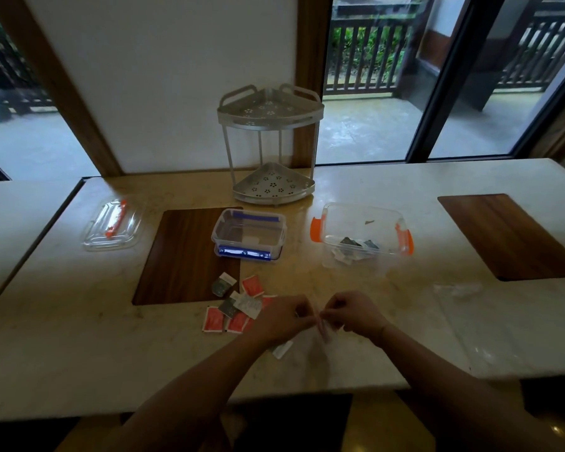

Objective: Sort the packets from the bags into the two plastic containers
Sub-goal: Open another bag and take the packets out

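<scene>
The tabletop (388, 190) is carrying two open containers: the blue tub (248, 234) is sitting with no packets showing, the orange tub (362, 238) already holding grey ones. Loose packets (238, 305) are lying just left of the hands. The left hand (282, 316) and right hand (356, 313) are each pinching the mouth of a clear bag (310, 340) (its contents are blurred). Pulling unevenly could be scattering packets off the near edge.

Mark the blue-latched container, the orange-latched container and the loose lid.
blue-latched container (248, 254): head view, front blue latch.
orange-latched container (316, 229): head view, left orange latch.
loose lid (124, 234): head view, clear top.
</scene>
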### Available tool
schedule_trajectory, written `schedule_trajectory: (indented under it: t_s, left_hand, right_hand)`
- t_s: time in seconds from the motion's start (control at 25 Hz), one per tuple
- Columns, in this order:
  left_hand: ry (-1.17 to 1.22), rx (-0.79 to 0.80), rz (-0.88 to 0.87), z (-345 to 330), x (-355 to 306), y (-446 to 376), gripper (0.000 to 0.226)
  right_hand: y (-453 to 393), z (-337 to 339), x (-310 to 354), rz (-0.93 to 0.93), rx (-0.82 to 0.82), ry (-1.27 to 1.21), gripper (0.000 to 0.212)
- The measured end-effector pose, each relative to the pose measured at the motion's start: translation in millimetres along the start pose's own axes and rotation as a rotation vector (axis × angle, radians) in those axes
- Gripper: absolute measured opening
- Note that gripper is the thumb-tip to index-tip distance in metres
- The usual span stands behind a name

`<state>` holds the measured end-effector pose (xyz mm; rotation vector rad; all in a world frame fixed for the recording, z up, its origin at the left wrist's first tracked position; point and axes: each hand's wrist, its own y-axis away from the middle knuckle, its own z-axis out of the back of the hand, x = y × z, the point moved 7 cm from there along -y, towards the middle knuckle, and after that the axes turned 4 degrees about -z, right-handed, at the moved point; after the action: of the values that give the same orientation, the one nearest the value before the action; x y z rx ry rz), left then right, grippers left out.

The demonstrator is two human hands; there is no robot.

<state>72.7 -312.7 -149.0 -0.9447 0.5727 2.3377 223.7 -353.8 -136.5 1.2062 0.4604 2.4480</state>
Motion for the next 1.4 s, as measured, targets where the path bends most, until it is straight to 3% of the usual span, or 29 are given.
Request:
schedule_trajectory:
  t_s: [0.28,0.44,0.6,0.76,0.88,1.12,1.4]
  left_hand:
    - [0.279,0.075,0.169,-49,-6,12,0.027]
    - [0.284,0.029,0.24,-53,-8,12,0.036]
    - [0.314,0.006,0.27,-51,-9,9,0.029]
    - [0.363,0.015,0.335,-52,-7,7,0.018]
    - [0.37,0.012,0.355,-52,-9,5,0.021]
    - [0.346,0.027,0.384,-51,-7,-1,0.021]
    - [0.369,0.153,0.364,-50,1,-5,0.01]
  right_hand:
    - [10,-14,-45,-0.097,0.029,-0.179,0.008]
    - [8,-18,-50,-0.104,0.085,-0.271,0.01]
    - [9,-19,-54,-0.108,0.175,-0.334,0.021]
    - [4,-14,-58,-0.098,0.182,-0.329,0.018]
    - [2,-13,-59,-0.092,0.188,-0.326,0.016]
    - [-1,-14,-58,-0.11,0.199,-0.348,0.033]
    - [0,-16,-54,-0.106,0.198,-0.305,0.024]
